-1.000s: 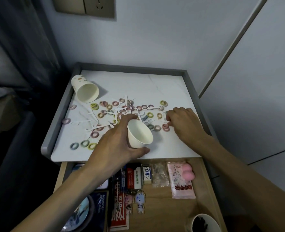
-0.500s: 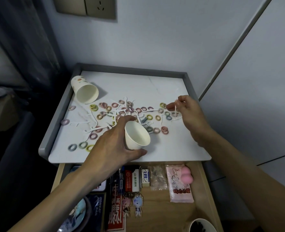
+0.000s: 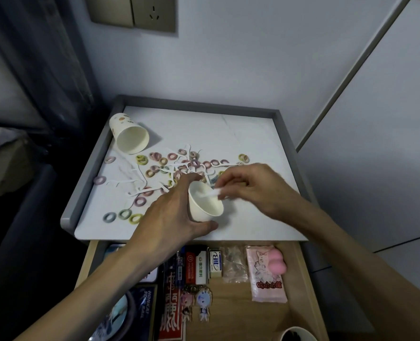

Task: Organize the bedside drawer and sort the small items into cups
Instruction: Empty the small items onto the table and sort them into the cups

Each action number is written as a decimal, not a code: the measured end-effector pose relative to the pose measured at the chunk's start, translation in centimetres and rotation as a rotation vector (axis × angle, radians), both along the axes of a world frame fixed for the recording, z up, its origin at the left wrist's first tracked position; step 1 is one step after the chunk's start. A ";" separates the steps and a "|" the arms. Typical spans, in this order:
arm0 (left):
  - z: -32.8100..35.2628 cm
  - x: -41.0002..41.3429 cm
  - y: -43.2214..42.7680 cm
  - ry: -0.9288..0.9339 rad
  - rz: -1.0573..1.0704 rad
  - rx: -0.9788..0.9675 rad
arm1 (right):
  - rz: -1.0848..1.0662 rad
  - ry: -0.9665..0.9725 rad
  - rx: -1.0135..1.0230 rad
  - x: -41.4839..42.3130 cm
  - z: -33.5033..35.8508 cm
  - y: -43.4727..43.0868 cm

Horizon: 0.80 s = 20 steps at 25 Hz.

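On the white bedside tabletop [image 3: 228, 124], above the open drawer [image 3: 241, 306], the left hand [image 3: 169, 217] curls its fingers round a tilted paper cup [image 3: 204, 207] near the front edge, while the right hand [image 3: 260, 188] pinches a white floss pick [image 3: 215, 193] at the cup's mouth, just beside scattered hair rings [image 3: 140, 201].

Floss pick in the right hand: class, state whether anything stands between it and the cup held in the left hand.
Nothing visible does. The right hand pinches the floss pick at the open mouth of the cup, which the left hand holds tilted toward it.
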<state>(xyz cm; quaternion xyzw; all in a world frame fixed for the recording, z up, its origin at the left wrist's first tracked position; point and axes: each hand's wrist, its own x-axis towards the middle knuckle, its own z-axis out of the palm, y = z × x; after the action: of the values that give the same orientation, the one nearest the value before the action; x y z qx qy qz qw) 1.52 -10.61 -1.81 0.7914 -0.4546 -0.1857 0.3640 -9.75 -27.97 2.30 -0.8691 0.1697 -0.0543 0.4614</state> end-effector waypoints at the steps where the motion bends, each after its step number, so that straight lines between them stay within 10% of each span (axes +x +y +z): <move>1: 0.0 -0.1 -0.1 0.007 -0.008 -0.005 | 0.081 0.022 -0.091 0.1 -0.1 0.6; 5: -0.1 -0.8 0.0 -0.045 -0.062 0.000 | 0.254 0.010 -0.334 -0.2 -0.9 1.3; 20: -0.3 -0.9 -0.1 -0.031 -0.072 -0.037 | -0.044 -0.146 -0.070 -0.2 -1.3 2.5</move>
<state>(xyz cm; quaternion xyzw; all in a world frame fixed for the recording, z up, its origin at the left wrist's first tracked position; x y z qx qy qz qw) 0.60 -10.67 -2.11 0.7705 -0.4916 -0.1780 0.3646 -9.99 -25.43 0.98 -0.8746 0.1525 -0.1334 0.4405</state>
